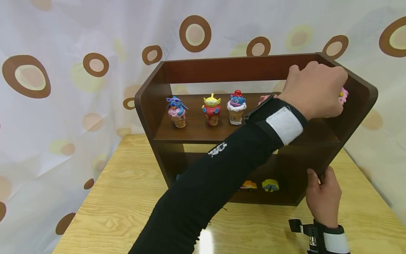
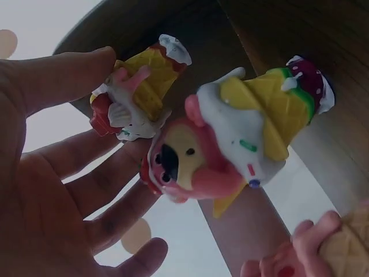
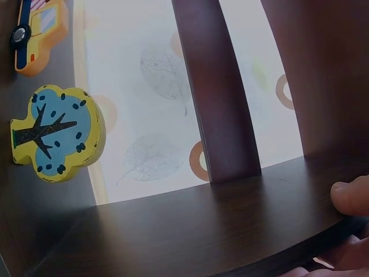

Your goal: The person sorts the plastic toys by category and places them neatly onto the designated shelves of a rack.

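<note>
A dark brown two-tier shelf stands on the table. Reaching across it, my left hand is at the right end of the upper tier. In the left wrist view, its thumb and fingers are around an ice-cream-cone figurine with a red and white top; the index fingertip is hidden behind it. Beside it is a pink bear cone figurine. My right hand grips the lower front edge of the right side panel, its thumb on the inner face.
Along the upper tier stand a blue figurine, a green-headed one and a blue one with a red top. Below are a yellow tree piece and an orange toy vehicle. A patterned curtain hangs behind the wooden table.
</note>
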### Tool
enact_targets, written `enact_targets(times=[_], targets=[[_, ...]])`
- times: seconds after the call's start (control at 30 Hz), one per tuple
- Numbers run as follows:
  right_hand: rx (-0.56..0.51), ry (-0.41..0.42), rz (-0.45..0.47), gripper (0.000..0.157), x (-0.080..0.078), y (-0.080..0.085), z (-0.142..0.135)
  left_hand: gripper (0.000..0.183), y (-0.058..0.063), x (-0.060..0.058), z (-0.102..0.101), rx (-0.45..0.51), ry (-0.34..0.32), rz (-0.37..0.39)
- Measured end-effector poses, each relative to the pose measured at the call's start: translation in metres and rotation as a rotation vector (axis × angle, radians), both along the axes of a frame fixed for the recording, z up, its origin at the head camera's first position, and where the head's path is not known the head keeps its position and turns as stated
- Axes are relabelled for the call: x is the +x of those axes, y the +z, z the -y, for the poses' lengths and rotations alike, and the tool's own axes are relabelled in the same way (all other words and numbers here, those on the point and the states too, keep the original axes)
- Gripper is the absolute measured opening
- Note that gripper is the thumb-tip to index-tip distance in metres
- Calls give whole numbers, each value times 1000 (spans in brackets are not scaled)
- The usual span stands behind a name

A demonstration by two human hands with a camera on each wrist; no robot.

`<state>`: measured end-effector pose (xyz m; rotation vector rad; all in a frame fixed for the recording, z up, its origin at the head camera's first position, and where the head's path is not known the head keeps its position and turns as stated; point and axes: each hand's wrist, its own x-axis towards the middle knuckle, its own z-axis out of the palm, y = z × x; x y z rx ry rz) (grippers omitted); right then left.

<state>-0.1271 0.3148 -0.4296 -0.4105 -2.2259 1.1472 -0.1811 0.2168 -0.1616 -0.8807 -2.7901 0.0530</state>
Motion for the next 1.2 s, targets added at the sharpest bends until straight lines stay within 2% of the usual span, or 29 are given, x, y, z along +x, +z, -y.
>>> enact_targets(times=[0.5, 0.73, 0.9, 1.2], targets=[[8, 22, -36, 32, -2, -2, -1, 22, -9, -5, -9, -57, 53, 7], [0, 25, -20, 33, 1, -1, -2, 17, -15, -7, -12, -66, 36, 20], [-1, 14, 31, 36, 1, 3, -1, 18, -18, -9, -10, -55, 21, 19], [-8, 16, 22, 35, 3, 2, -1, 21, -21, -8, -12, -59, 18, 20]])
